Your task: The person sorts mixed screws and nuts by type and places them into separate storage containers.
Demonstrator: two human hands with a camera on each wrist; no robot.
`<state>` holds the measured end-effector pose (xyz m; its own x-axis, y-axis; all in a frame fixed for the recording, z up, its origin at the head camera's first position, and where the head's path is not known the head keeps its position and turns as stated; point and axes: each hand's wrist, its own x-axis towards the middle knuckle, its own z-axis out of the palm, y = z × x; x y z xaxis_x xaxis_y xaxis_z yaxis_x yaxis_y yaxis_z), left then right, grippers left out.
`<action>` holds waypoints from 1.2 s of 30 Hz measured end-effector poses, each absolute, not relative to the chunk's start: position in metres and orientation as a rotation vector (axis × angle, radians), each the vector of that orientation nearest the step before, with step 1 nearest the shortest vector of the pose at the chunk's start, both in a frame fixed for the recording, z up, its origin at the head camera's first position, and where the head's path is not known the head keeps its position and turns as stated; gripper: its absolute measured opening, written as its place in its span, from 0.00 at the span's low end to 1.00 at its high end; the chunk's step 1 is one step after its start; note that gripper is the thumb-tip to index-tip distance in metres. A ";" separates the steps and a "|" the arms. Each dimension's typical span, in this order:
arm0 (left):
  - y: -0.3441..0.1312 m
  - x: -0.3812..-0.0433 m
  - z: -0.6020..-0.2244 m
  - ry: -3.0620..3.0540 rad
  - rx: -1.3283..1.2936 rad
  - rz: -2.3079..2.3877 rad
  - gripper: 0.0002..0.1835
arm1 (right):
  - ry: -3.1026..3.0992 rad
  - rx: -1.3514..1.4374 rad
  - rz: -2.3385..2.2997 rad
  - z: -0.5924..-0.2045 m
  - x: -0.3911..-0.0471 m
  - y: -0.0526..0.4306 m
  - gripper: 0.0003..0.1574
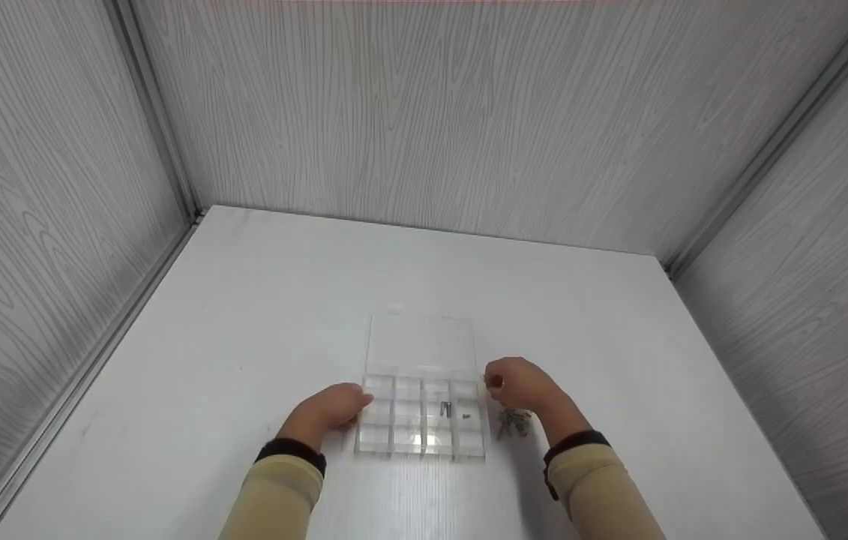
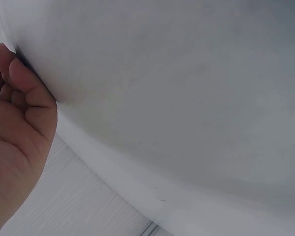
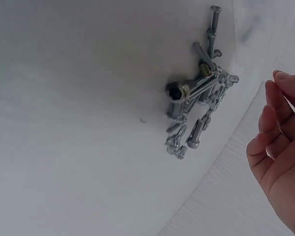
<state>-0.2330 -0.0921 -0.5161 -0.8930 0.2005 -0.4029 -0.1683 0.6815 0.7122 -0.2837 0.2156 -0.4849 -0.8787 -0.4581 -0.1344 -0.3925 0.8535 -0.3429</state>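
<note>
A clear plastic compartment box lies on the white table with its lid folded back away from me. My left hand grips its left edge, thumb over the rim. Some small metal screws lie in one compartment, and a smaller metal piece in the one to its right. My right hand is just off the box's right side, fingers curled and thumb meeting the index finger; I cannot tell whether something small is between them. Beside it sits a pile of bolts and screws.
The white table is bounded by pale wood-grain panels at the back, left and right. A tiny dark speck lies near the bolts on the tabletop.
</note>
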 end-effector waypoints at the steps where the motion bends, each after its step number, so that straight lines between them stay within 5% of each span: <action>1: -0.092 -0.233 -0.516 2.439 0.019 1.096 0.16 | 2.812 -0.615 -0.440 -0.485 -0.284 0.217 0.08; 36: -0.093 -0.233 -0.516 2.397 -0.030 1.150 0.17 | 2.827 -0.548 -0.137 -0.506 -0.287 0.226 0.08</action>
<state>-0.2329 -0.0927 -0.5158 -0.8856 0.1813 -0.4277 -0.2201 0.6469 0.7301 -0.2867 0.2258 -0.5060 -0.8957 -0.3786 -0.2330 -0.3543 0.9246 -0.1402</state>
